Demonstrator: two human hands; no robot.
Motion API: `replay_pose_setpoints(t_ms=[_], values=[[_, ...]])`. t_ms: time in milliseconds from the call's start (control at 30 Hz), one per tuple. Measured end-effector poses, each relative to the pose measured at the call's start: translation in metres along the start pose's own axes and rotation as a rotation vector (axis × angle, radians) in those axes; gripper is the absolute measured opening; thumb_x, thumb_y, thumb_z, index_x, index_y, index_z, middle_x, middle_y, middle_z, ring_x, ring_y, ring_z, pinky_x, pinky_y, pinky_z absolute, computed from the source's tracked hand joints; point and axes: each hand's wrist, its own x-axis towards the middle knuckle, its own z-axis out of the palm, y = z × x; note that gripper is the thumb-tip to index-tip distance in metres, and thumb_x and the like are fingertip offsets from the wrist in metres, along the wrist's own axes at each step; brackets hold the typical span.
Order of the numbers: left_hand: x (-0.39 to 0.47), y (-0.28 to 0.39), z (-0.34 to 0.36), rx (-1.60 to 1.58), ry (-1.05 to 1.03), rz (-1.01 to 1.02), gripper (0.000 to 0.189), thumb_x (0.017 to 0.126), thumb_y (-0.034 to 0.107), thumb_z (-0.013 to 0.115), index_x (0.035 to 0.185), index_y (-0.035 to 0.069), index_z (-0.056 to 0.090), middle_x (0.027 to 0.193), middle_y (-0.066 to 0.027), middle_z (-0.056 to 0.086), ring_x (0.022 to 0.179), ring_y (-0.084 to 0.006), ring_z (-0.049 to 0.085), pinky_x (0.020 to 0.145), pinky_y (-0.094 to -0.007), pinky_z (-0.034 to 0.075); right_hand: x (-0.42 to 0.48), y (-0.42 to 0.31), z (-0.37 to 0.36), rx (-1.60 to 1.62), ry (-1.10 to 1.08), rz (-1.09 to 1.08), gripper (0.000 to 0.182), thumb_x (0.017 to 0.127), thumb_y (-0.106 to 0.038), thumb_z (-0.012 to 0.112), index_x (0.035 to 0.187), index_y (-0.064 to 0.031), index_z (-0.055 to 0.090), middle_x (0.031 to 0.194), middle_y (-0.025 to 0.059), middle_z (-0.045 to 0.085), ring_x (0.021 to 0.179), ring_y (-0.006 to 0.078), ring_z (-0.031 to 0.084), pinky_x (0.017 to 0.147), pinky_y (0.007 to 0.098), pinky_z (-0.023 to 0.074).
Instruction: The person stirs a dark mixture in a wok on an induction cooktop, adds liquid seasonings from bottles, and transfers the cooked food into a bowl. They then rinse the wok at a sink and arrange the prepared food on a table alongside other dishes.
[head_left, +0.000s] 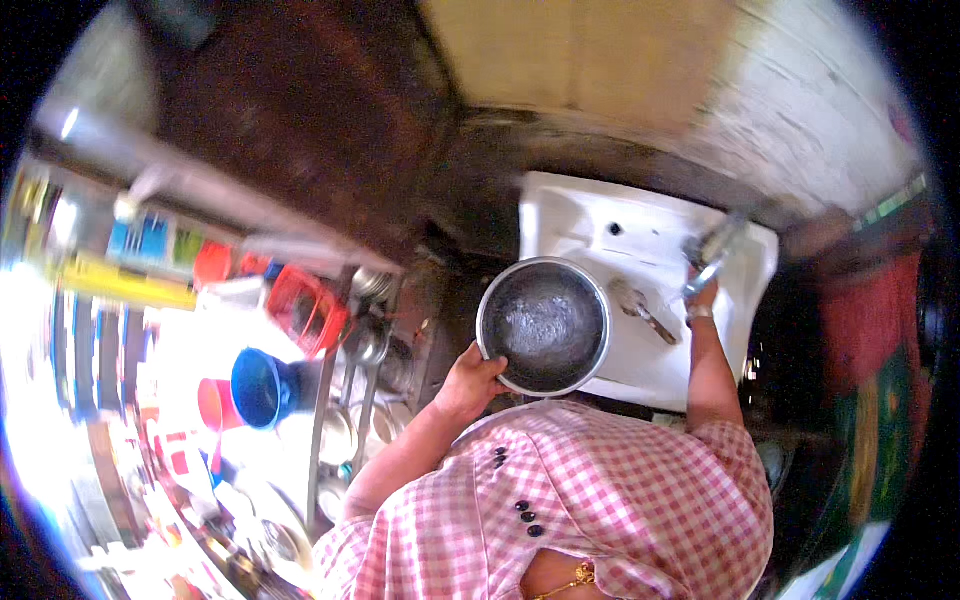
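Observation:
A round metal bowl (544, 326) is gripped at its lower left rim by my left hand (471, 382), the thumb over the edge. The bowl is over the left part of a white sink (645, 375); its inside looks shiny and may be wet. My right hand (703, 292) is at the sink's right side, beside a metal faucet (705, 277). The blurred faucet partly hides its fingers, so whether it grips anything is unclear. A piece of cutlery (651, 319), perhaps a spoon, lies in the basin between the bowl and my right hand.
Left of me, a rack holds metal ladles (367, 345) and cups. Beyond it are a red plastic basket (304, 311), a blue plastic mug (259, 388) and a pink one (217, 403). A wall stands behind the sink; red cloth (866, 322) hangs at the right.

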Motion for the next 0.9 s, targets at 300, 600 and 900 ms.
replay_pose_setpoints(t_ms=[300,600,900], values=[[-0.205,-0.036,-0.111,-0.217,0.38,0.394,0.038,0.088,-0.001,0.043,0.125,0.002,0.036,0.114,-0.0127,0.053,0.097,-0.0254,0.058,0.081,-0.0404,0.053,-0.157,-0.098,0.049,-0.219,-0.001,-0.268,0.049,0.078,-0.004,0.057,0.123,0.0047,0.038,0.121,0.0221,0.043,0.11,0.0354,0.045,0.096,0.0423,0.0348],[-0.446,-0.19,-0.179,-0.472,0.94,0.72,0.037,0.084,-0.001,0.045,0.12,0.004,0.04,0.104,-0.0102,0.056,0.084,-0.0208,0.061,0.068,-0.0358,0.057,-0.465,-0.314,0.055,0.102,-1.34,-1.022,0.04,0.07,-0.004,0.063,0.107,-0.0031,0.049,0.109,0.0207,0.047,0.098,0.0352,0.049,0.086,0.0409,0.0414],[-0.597,-0.368,-0.138,-1.027,1.528,1.044,0.03,0.085,0.001,0.045,0.115,0.003,0.044,0.097,-0.012,0.058,0.081,-0.0232,0.063,0.067,-0.0393,0.056,-0.694,-0.376,0.16,-0.166,-1.728,-1.965,0.035,0.066,-0.013,0.065,0.098,-0.003,0.055,0.094,0.0172,0.06,0.089,0.0346,0.056,0.077,0.0421,0.0461]])
